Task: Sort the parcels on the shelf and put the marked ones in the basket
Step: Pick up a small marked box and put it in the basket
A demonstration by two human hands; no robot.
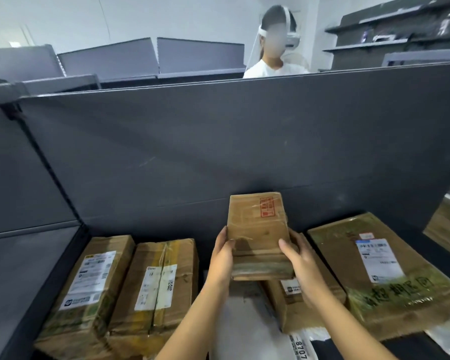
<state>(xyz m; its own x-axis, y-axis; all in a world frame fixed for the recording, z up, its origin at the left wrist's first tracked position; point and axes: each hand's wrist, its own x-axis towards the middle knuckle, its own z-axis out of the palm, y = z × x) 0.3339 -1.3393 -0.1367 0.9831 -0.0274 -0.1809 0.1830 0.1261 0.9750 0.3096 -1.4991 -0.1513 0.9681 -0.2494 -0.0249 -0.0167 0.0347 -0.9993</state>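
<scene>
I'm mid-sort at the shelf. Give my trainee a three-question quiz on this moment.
1. True or false: the small box with the red stamp is held by both hands.
2. Which hand grips the box's right side? A) left hand B) right hand
3. Fill in: the parcel at far right carries a white ____ on top.

Key: 1 true; 2 B; 3 label.

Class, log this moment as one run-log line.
left hand: holding small box | right hand: holding small box | small box: lifted above shelf parcels, red stamp up | basket: not in view
</scene>
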